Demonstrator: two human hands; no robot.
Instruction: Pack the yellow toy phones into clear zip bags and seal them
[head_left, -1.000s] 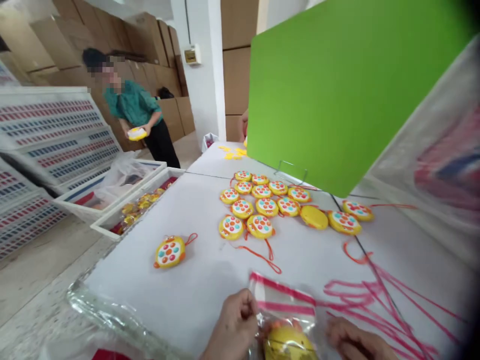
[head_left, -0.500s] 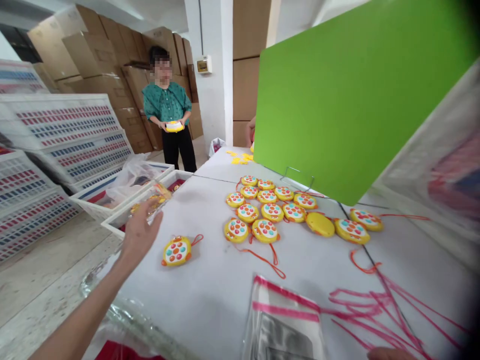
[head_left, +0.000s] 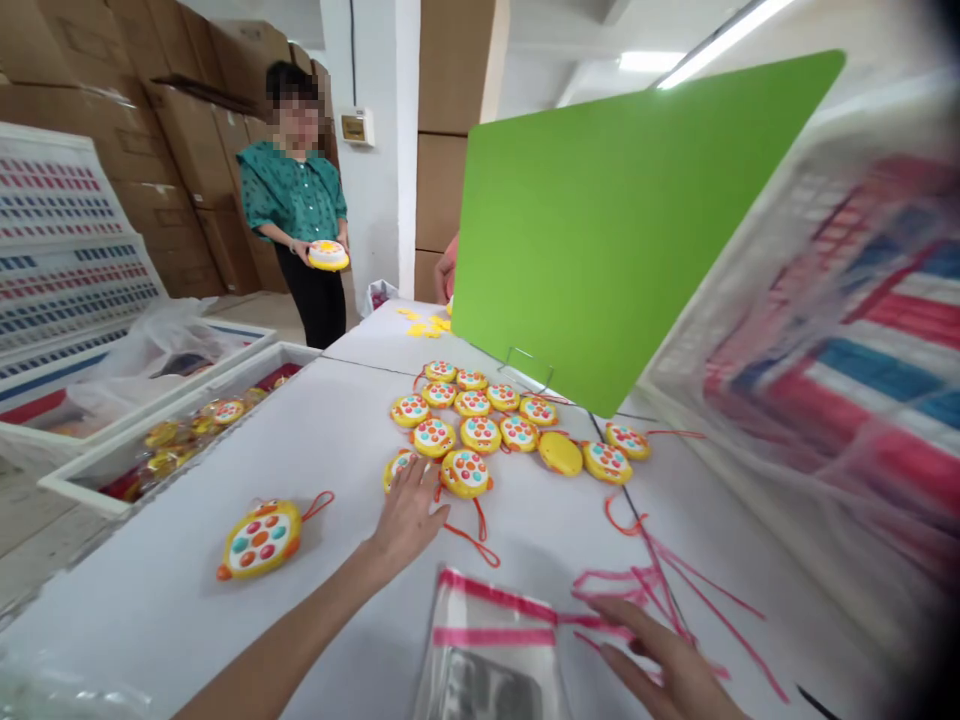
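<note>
My left hand [head_left: 409, 515] reaches over the table with its fingers stretched out, the tips over a yellow animal-shaped push-button toy [head_left: 396, 466] that they partly cover. A similar toy [head_left: 466, 473] with coloured buttons and an orange cord lies right beside those fingers. Farther left, a single toy [head_left: 261, 540] rests apart from the group. My right hand [head_left: 664, 655] is low at the right, thumb and fingers apart, over loose pink strips [head_left: 694, 600]. Just left of it lies a stack of clear plastic bags [head_left: 495, 640] with pink bands along the top.
A green board [head_left: 600, 240] stands tilted behind the toys on a wire stand [head_left: 529, 370]. At the left, a white crate [head_left: 82, 485] holds bagged toys. A person [head_left: 296, 200] in a green top holds a yellow-and-white toy. Another person's arm [head_left: 448, 270] shows behind the board.
My left hand has moved from above the crate at the left to the grouped toys. My right hand has come farther into view near the bags. The view has turned right.
</note>
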